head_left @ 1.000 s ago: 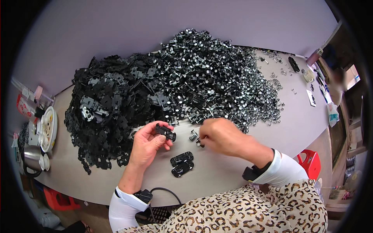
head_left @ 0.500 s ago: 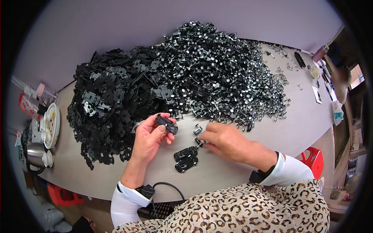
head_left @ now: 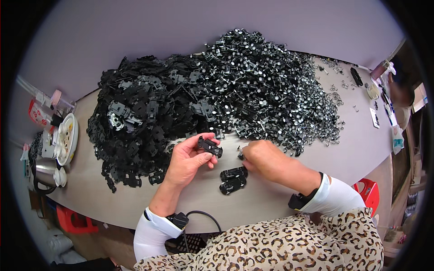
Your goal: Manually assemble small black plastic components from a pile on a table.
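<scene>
At the front of the pale table (head_left: 316, 169), between two big heaps and the person's body, the two hands work apart from each other. The left hand (head_left: 184, 163) clamps a small black car base (head_left: 210, 147) between thumb and fingers, holding it raised above the tabletop. Off to its right, the right hand (head_left: 267, 159) is bent down with fingers curled, close to a small wheel piece (head_left: 239, 152) — its fingertips are hidden behind the knuckles, so I cannot tell whether it grips anything.

Just below, between the hands, a pair of black car bases (head_left: 233, 180) lies close together on the table. Behind the left hand rises a broad pile of black bases (head_left: 144, 113); adjoining it on the right is a taller heap of wheel-and-axle pieces (head_left: 271, 90), black and silvery. At the far left stand a white oval tray (head_left: 76, 141) and a metal kettle (head_left: 45, 168) — and past the table's right edge, a red stool (head_left: 368, 193).
</scene>
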Motion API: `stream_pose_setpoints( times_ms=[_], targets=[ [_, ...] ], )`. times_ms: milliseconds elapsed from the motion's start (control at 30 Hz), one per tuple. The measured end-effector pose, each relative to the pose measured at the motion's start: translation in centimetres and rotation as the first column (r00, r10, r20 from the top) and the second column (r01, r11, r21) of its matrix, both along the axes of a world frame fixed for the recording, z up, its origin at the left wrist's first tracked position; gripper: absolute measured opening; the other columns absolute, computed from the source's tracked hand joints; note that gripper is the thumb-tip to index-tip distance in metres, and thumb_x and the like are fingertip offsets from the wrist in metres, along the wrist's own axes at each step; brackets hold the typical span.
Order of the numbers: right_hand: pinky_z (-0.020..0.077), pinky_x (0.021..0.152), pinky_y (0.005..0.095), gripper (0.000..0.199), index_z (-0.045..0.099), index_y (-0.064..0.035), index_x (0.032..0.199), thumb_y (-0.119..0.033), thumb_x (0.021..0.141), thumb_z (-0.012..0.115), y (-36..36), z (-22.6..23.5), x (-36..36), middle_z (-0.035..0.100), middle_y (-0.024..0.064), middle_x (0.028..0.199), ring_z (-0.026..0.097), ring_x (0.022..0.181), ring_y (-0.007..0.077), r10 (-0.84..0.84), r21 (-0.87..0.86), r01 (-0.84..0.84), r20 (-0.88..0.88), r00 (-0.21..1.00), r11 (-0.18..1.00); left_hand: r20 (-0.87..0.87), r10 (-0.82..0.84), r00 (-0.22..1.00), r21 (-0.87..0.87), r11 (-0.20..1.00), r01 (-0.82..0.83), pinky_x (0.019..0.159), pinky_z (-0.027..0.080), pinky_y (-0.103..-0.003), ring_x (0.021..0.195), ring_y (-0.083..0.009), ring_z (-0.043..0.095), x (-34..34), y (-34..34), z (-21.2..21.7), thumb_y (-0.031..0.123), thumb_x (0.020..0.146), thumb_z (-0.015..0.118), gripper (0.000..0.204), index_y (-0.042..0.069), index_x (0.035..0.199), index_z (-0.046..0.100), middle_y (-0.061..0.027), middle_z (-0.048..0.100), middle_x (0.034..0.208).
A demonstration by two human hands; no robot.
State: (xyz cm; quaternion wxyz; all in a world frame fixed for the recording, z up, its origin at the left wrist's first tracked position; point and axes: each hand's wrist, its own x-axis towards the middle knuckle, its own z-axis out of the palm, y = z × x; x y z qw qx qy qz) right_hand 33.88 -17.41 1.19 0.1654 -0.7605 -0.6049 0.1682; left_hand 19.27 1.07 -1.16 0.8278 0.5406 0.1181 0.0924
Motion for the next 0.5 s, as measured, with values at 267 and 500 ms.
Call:
stream_pose_setpoints(
  times_ms=[267, 500],
  targets=[
    [0.0506, 0.06, 0.0356, 0.012, 0.064, 0.0046, 0.082, -0.005, 0.077, 0.067, -3.3, -1.3, 1.7, 0.064, 0.0177, 0.076, 0.063, 0.066, 0.0306, -0.144, 0.253, 0.258, -0.395, 0.907, 0.932, 0.0, 0.01, 1.0, 0.014, 1.0, -0.01, 0.064, 0.054, -0.026, 0.074, -0.016, 0.063, 0.1, 0.3, 0.1, -0.003, 0.081, 0.061, 0.045, -0.005, 0.124, 0.049, -0.019, 0.06, 0.111],
    [0.0496, 0.063, 0.0383, 0.013, 0.063, 0.0021, 0.085, -0.004, 0.074, 0.069, -3.8, -1.5, 2.1, 0.062, 0.0159, 0.075, 0.061, 0.07, 0.0329, -0.058, 0.277, 0.087, -0.111, 0.992, 0.957, 0.011, 0.021, 1.0, 0.026, 0.999, -0.021, 0.063, 0.054, -0.026, 0.075, -0.0165, 0.063, 0.1, 0.5, -0.2, -0.003, 0.081, 0.062, 0.047, -0.004, 0.126, 0.048, -0.0195, 0.059, 0.112]
  ],
)
